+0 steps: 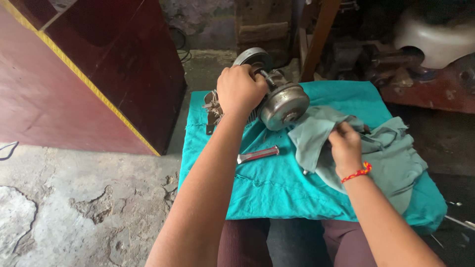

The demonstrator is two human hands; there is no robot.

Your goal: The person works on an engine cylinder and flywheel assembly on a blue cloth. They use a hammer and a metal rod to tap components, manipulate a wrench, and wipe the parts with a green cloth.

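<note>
The fingers (232,81) of the left hand (240,91) were curled down over the top of a grey metal motor part (277,101), closed on it and holding it on its side. This part had a round drum face (286,106) turned toward the person and a second disc (252,58) behind, at the far edge of the teal cloth (277,183) that covered the low table. The right hand (345,148) was pinched shut on a grey-green rag (391,158), which lay crumpled on the right half of the teal cloth, just beside the drum; its fingertips were partly hidden in the folds. A red thread bracelet (357,173) sat on the right wrist. A small metal chisel (257,155) lay flat on the cloth between the two forearms, apart from both hands. A dark red wooden cabinet (99,74) stood to the left on the rough concrete floor (74,207).
</note>
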